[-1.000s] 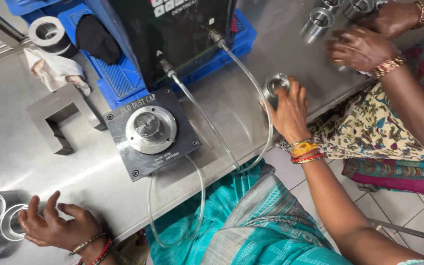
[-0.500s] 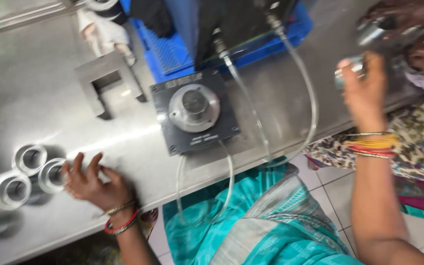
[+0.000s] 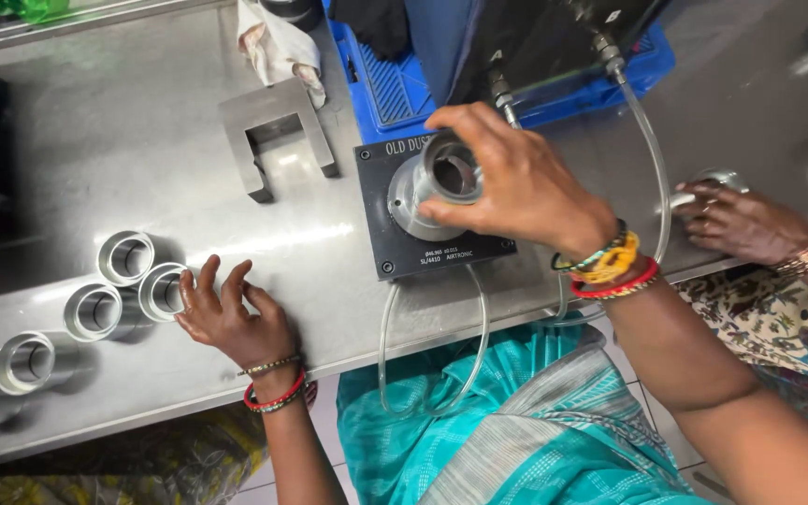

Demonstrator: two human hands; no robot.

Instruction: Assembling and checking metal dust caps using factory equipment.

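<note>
On the steel desk (image 3: 95,140), seen from the head camera, the right hand (image 3: 516,182) is gripping a short metal ring (image 3: 453,173) with its fingers closed around the rim, holding it right over the round gauge plug (image 3: 413,201) on the black base plate (image 3: 432,238). The left hand (image 3: 231,318) is lying spread and empty, its fingertips touching the nearest of a row of similar metal rings (image 3: 163,292) running off to the left edge.

As a judgement, the ring could be going on tilted and binding on the plug, since the fingers are hiding its lower edge. The right wrist is sitting close to the clear air hose (image 3: 652,159); a tug there could be loosening the fitting or shifting the base plate. The left fingertips could be nudging the nearest ring into its neighbours. A co-worker's hand (image 3: 741,220) is working near the same hose at the right, so the two arms could be colliding. The steel block (image 3: 278,136) is standing well apart.
</note>
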